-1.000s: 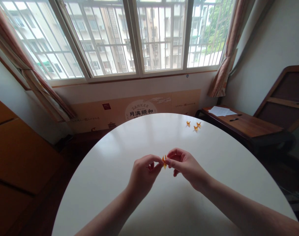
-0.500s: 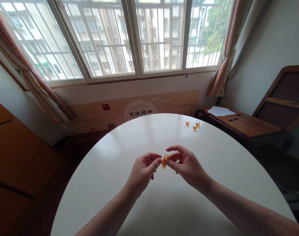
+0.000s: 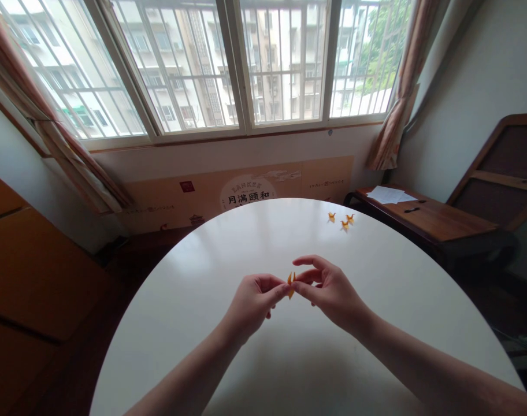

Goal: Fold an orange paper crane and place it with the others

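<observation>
Between my two hands, above the white round table [image 3: 177, 341], is a small piece of folded orange paper [image 3: 291, 278] with two narrow points sticking up. My left hand [image 3: 257, 300] pinches its left side between thumb and index finger. From the right, my right hand [image 3: 328, 283] pinches it with thumb and a finger, another finger raised above. The fingertips cover the paper's middle. Three folded orange paper cranes [image 3: 344, 224] stand together near the table's far right edge.
Right of the table, a low wooden bench [image 3: 445, 219] carries white paper sheets [image 3: 390, 195] and a dark pen [image 3: 411, 210]. Behind the table a printed beige banner [image 3: 207, 190] lines the wall under the barred window. An orange-brown cabinet [image 3: 25, 260] stands at left.
My left thumb and index finger have shifted slightly right, further onto the folded paper, which now stands a little differently between the fingertips. My right hand has hardly moved.
</observation>
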Tool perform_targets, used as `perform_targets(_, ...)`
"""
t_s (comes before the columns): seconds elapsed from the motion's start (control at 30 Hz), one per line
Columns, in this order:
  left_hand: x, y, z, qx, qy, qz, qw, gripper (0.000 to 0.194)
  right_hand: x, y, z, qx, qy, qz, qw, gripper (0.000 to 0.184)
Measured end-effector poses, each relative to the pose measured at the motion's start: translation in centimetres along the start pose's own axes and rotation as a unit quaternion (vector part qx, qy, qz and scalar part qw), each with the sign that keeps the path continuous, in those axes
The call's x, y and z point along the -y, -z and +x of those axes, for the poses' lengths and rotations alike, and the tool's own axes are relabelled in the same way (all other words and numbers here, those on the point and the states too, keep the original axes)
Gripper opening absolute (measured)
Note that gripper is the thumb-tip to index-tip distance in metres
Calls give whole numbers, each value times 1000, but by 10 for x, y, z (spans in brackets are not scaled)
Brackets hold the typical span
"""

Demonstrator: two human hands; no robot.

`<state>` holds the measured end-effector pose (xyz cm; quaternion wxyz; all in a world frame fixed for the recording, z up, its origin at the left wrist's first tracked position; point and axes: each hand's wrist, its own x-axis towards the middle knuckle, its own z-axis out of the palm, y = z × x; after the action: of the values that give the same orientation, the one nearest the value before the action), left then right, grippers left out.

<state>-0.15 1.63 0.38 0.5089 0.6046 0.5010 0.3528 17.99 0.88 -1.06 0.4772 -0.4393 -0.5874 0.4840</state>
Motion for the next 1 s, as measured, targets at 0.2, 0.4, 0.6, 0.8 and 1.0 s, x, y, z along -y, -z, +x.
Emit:
perform_targets(0.2,-3,-1,-2,-2,-12,-3,1000,35,-1,0,3,12,-47,57,997,47)
perform_targets(0.4,-1,-1,-2,-14,-21,0,1000,38,0,-1,5,29,-75,70,994,37)
perform_targets(0.6,1,1,0,-17,-39,21,999,36,-5,-2,4,69,-43,26,996,33)
perform_targets(0.8,3,1,-1,-27,-37,58,997,37,-5,-1,4,58,-42,20,997,31)
perform_targets(1.0,4,2,-1,-28,-51,64,996,37,-7,-1,4,53,-34,11,998,29)
